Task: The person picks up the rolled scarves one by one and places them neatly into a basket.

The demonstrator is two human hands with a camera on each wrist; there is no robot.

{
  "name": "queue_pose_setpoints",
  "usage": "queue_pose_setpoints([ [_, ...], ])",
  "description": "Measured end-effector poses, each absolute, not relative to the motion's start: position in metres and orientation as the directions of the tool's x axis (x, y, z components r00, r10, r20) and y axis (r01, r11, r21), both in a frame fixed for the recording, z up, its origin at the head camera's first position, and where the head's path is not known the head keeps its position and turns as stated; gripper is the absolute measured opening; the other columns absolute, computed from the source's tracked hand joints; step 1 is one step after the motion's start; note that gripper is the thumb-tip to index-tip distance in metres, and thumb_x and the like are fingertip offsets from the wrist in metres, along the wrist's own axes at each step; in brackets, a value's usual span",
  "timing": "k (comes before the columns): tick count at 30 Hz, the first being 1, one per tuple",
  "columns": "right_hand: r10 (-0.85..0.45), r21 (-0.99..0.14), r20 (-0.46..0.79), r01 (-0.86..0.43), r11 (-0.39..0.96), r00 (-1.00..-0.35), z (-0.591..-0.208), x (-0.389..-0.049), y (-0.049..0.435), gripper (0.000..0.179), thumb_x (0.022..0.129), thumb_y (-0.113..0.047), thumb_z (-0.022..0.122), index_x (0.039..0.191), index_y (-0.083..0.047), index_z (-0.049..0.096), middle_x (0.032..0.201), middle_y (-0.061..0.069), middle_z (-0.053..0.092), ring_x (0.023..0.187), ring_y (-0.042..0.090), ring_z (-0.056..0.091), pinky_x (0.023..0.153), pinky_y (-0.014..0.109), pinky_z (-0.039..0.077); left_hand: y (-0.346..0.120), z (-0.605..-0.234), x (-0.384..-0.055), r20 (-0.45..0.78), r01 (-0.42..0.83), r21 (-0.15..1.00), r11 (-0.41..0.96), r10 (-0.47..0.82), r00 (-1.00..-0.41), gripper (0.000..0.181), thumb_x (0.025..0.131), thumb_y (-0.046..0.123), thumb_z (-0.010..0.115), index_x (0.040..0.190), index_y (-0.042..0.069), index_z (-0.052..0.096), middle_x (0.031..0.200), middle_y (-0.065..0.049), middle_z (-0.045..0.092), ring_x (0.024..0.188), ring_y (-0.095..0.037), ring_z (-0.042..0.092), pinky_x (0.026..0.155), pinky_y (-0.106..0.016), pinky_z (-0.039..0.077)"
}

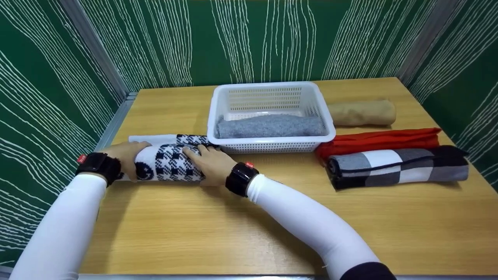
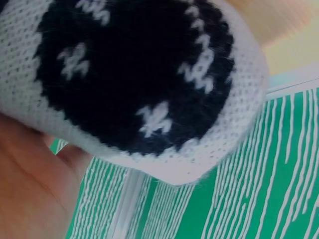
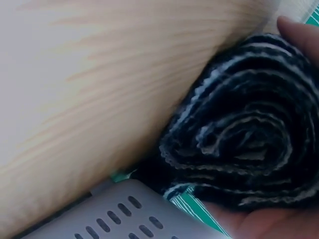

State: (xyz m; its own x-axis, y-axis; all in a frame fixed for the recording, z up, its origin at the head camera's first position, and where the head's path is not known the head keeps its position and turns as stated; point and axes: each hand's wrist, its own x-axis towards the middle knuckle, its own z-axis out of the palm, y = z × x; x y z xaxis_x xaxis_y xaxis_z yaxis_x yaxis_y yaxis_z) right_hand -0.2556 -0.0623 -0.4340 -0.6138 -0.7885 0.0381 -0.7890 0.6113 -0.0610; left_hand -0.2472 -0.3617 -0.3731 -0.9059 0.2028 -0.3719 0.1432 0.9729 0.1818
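A black-and-white knit scarf [image 1: 177, 163] with a houndstooth pattern lies rolled on the left side of the table, a flat strip of it showing behind the roll. My left hand [image 1: 126, 157] grips its left end, beside a dark round patch [image 2: 134, 74] in the knit. Around the right end my right hand [image 1: 214, 165] holds the roll, thumb and fingers on opposite sides. The spiral layers of the scarf's end [image 3: 244, 134] show in the right wrist view. Just behind the right hand stands a white plastic basket [image 1: 272, 140], holding a rolled grey cloth [image 1: 270, 126].
Right of the basket lies a tan rolled cloth [image 1: 362, 112]. A red folded cloth [image 1: 385, 140] is in front of it, then a checked grey, black and white roll [image 1: 400, 167]. Green walls [image 1: 268, 42] with white streaks enclose the wooden table [image 1: 233, 241].
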Motion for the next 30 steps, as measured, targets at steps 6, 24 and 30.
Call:
queue_pose_setpoints([
  [6,-0.799,-0.068,0.056,-0.8,0.596,-0.599,-0.435,-0.256,-0.061,0.115,0.088,-0.041,0.09,0.174,-0.015,0.019,0.15,0.027,0.058,0.13,0.041,0.066,0.113,0.051,0.056,-0.365,-0.376,-0.249,-0.399,0.113,0.163,0.98,0.17,-0.901,0.102,0.062,0.011,0.102,0.152,0.009,0.054,0.142,-0.026,0.065,0.131,-0.051,0.061,0.111,-0.075,0.046],
  [24,-0.803,-0.164,-0.034,-0.789,0.592,-0.595,-0.423,-0.254,-0.055,0.115,0.087,-0.046,0.087,0.173,-0.011,0.02,0.145,0.023,0.065,0.131,0.038,0.067,0.112,0.051,0.057,-0.362,-0.363,-0.242,-0.546,0.041,0.241,0.97,0.17,-0.82,0.087,0.068,0.018,0.097,0.143,-0.003,0.057,0.134,-0.026,0.065,0.127,-0.045,0.059,0.116,-0.068,0.045],
  [30,-0.804,-0.262,-0.047,-0.77,0.582,-0.592,-0.424,-0.256,-0.052,0.103,0.096,-0.06,0.071,0.174,-0.014,0.021,0.156,0.026,0.056,0.14,0.043,0.06,0.121,0.053,0.049,-0.364,-0.364,-0.244,-0.57,0.019,0.256,0.966,0.167,-0.805,0.077,0.07,0.01,0.087,0.138,-0.004,0.054,0.132,-0.026,0.061,0.123,-0.043,0.056,0.113,-0.064,0.047],
])
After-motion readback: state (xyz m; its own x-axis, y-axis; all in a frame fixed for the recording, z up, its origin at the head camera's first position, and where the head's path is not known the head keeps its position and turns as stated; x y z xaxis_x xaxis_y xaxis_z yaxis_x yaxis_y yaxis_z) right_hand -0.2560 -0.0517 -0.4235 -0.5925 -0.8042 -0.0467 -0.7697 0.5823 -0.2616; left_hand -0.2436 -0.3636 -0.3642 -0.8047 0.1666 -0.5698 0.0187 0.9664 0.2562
